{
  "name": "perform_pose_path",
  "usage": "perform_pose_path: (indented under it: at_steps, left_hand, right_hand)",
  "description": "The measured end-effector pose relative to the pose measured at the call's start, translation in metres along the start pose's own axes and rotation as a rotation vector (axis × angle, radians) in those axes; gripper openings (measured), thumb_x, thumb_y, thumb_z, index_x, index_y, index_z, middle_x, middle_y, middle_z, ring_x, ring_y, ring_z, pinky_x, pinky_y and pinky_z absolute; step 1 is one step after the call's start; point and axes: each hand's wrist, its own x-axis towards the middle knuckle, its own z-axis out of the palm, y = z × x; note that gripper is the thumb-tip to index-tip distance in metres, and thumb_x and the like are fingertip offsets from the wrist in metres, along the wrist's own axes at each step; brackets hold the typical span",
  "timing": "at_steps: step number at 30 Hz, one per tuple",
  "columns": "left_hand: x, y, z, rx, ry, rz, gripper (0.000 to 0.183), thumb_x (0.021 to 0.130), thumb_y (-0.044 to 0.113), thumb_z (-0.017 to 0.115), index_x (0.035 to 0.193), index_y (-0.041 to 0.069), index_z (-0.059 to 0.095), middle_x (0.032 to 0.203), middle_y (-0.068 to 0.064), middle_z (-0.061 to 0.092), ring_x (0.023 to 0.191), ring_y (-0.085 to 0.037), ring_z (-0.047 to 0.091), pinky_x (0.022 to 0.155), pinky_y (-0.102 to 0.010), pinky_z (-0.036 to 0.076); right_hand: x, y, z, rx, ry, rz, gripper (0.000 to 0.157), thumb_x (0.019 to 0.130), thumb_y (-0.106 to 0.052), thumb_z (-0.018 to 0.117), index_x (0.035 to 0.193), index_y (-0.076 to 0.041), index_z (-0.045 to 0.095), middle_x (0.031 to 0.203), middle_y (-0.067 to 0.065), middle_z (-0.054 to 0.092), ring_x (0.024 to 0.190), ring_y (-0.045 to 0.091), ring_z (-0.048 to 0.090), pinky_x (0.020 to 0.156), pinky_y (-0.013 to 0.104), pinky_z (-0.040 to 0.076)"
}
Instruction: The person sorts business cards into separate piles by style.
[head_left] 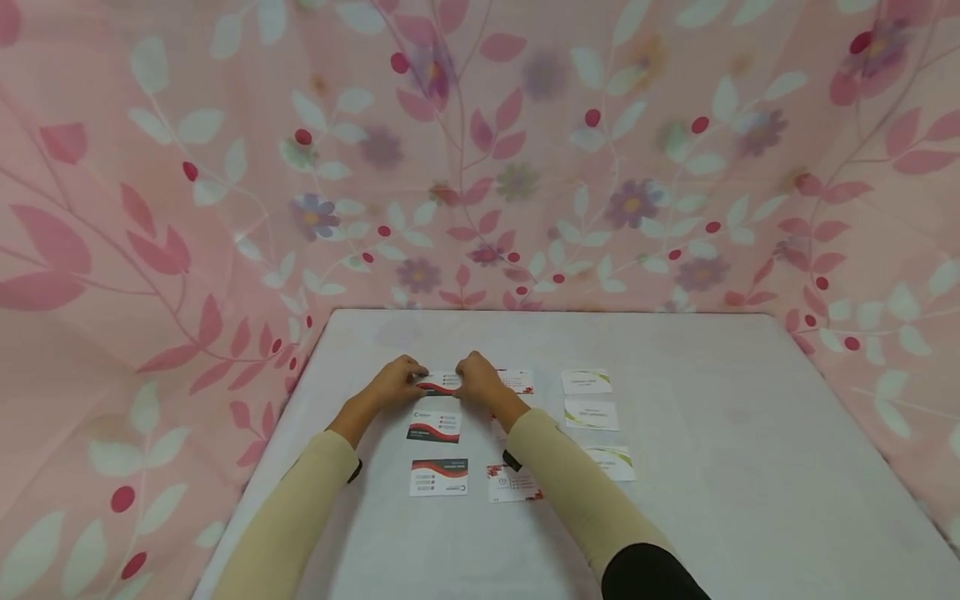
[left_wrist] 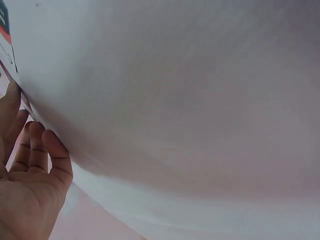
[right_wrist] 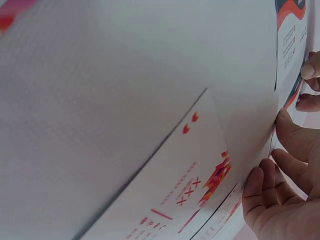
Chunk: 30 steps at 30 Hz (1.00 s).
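Observation:
At the far end of the left column, a business card (head_left: 442, 388) with a red and black wave lies between both hands. My left hand (head_left: 396, 383) pinches its left edge, thumb on the near side and fingers on the far side. My right hand (head_left: 483, 385) pinches the right edge in the same way. In the right wrist view, the right hand (right_wrist: 287, 180) shows its thumb and fingertips at the card's edge, with left fingertips opposite. The left wrist view shows the left hand (left_wrist: 35, 185) with its fingers bent at the card.
Nearer in the same column lie two matching cards, a middle card (head_left: 435, 426) and a front card (head_left: 438, 477). A column of red-patterned cards (head_left: 516, 382) is partly hidden by the right arm. Green-striped cards (head_left: 591, 414) form the right column on the white table (head_left: 750, 467).

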Motion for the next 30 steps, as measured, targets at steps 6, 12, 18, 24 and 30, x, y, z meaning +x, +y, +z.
perform_pose_path:
  at_steps: [6,12,18,24,30]
  left_hand:
    - [-0.003,0.000,-0.005,0.017,-0.021,0.003,0.040,0.087,0.013,0.075,0.124,-0.001,0.066,0.120,-0.018,0.057,0.104,-0.029,0.056,0.095,-0.046,0.047]
    - [-0.007,-0.003,-0.005,0.019,-0.010,-0.006,0.039,0.088,0.014,0.074,0.124,0.001,0.066,0.123,-0.018,0.057,0.103,-0.029,0.055,0.095,-0.045,0.046]
    - [-0.007,-0.007,-0.005,0.004,0.018,0.019,0.040,0.087,0.013,0.075,0.123,0.000,0.067,0.119,-0.018,0.058,0.097,-0.026,0.055,0.088,-0.043,0.047]
    - [-0.008,-0.010,-0.009,0.007,0.031,0.053,0.041,0.087,0.012,0.075,0.124,-0.002,0.065,0.119,-0.020,0.057,0.095,-0.027,0.055,0.087,-0.043,0.046]
    - [-0.008,-0.010,-0.010,-0.015,0.021,0.021,0.041,0.088,0.013,0.074,0.126,-0.001,0.064,0.121,-0.019,0.056,0.096,-0.027,0.054,0.087,-0.042,0.047]
  right_hand:
    - [-0.004,-0.006,0.002,0.002,0.032,0.018,0.044,0.084,-0.025,0.080,0.121,-0.003,0.068,0.115,0.008,0.057,0.103,0.021,0.053,0.100,0.035,0.046]
    - [-0.008,-0.011,0.005,0.016,0.050,0.024,0.043,0.085,-0.025,0.079,0.121,-0.004,0.069,0.113,0.007,0.056,0.102,0.020,0.052,0.099,0.034,0.047]
    - [-0.004,-0.009,0.008,0.028,0.054,0.031,0.045,0.085,-0.028,0.079,0.124,-0.006,0.067,0.113,0.007,0.056,0.102,0.020,0.052,0.098,0.035,0.047]
    - [0.001,-0.006,0.009,0.006,0.064,0.008,0.048,0.085,-0.032,0.079,0.125,-0.008,0.067,0.114,0.008,0.057,0.100,0.020,0.055,0.095,0.036,0.048]
    - [0.003,-0.005,0.009,0.032,0.063,-0.003,0.048,0.085,-0.031,0.078,0.126,-0.008,0.066,0.118,0.009,0.057,0.105,0.021,0.054,0.098,0.037,0.047]
